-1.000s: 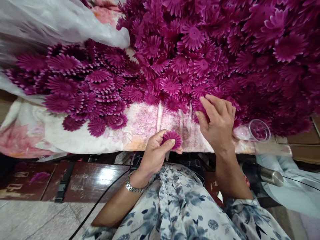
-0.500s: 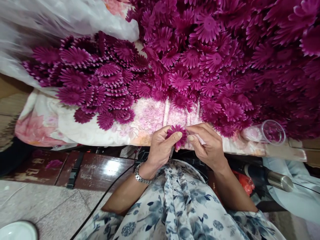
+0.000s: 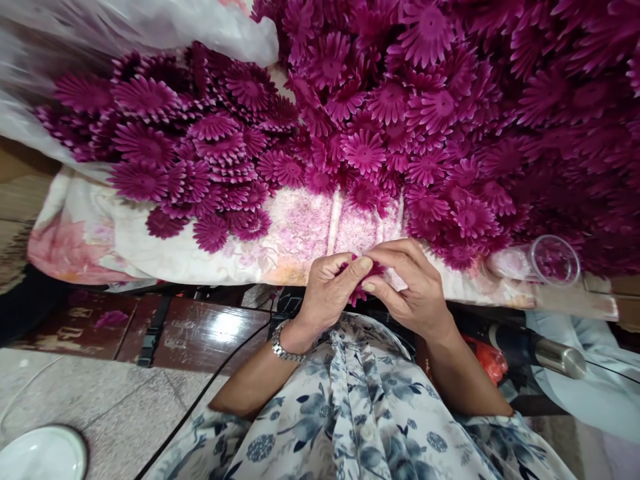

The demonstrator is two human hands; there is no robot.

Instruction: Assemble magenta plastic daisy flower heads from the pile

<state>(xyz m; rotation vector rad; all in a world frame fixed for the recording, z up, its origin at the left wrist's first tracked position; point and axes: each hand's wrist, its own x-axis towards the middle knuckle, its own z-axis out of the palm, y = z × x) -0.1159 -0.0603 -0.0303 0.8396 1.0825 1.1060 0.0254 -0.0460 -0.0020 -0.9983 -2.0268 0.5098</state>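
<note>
A small magenta artificial flower is held at the table's front edge, mostly covered by fingers. My left hand, with a metal watch above it, pinches the flower between thumb and fingers. My right hand is closed in a pinch at the flower's right side, its thumb and forefinger on the petals. Whether anything small is between the right fingertips is hidden. Beyond the hands, a large heap of loose magenta flowers covers the table, with stacked flowers at the left.
A floral cloth covers the table. A clear plastic cup lies on its side at the right, and white plastic sheeting bulges at the back left. Below are a dark red bench, a steel-ended bottle and a white round object.
My right fingers have closed in on the flower and now cover more of it. The flower has tilted between the hands. The whole view has shifted slightly.
</note>
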